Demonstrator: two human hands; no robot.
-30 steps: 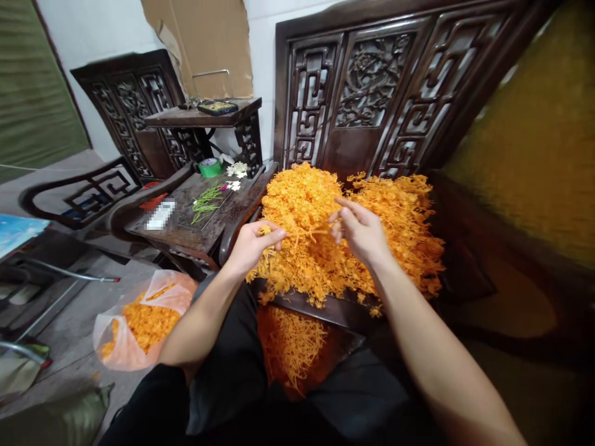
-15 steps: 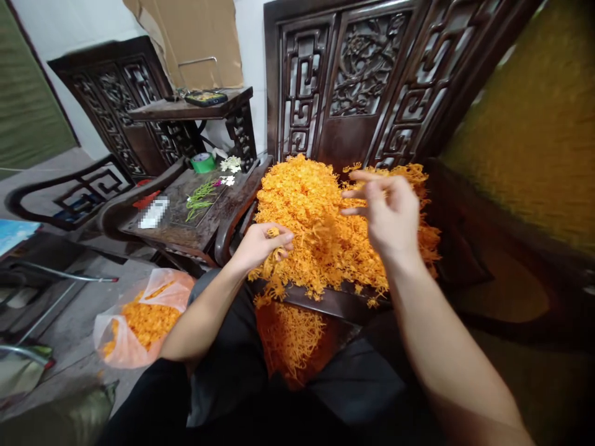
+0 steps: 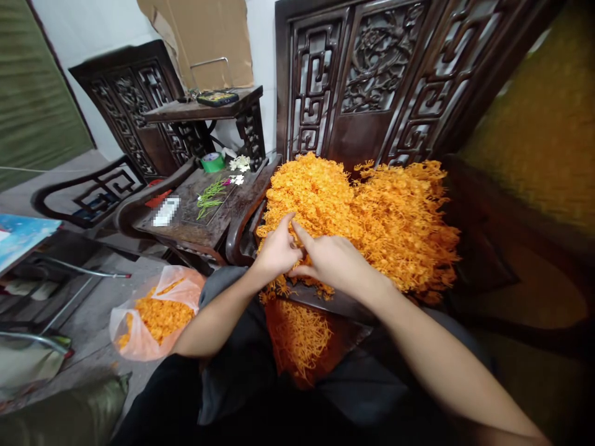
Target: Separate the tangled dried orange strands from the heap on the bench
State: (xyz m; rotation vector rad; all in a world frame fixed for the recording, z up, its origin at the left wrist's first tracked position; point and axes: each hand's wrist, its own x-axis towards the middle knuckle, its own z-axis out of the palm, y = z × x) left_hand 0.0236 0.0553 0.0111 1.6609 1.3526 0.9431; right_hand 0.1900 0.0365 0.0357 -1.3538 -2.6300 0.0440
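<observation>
A large heap of orange, spindly plastic-looking flower pieces [image 3: 316,192] lies on the dark wooden chair in front of me. Over its near left side my two hands come together, fingertips touching or nearly so. My left hand [image 3: 277,249] is closed with the thumb against the curled fingers; what it pinches is mostly hidden. My right hand [image 3: 337,261] reaches across from the right, index finger stretched toward the left fingertips and thumb below. Anything between its fingers is too small or covered. An orange bag [image 3: 297,341] with more thin orange pieces hangs between my knees.
On the floor at left stands a clear plastic bag [image 3: 132,337] of orange pieces. A wooden side table [image 3: 195,226] holds green tape [image 3: 212,162], green stems [image 3: 211,198] and white flower pieces [image 3: 240,163]. A phone [image 3: 217,98] lies on a higher stand. The carved chair back [image 3: 357,136] rises behind the heap.
My right hand has come down and left from above the heap to meet my left hand. The small orange piece seen in my left hand is now hidden. The view has shifted slightly.
</observation>
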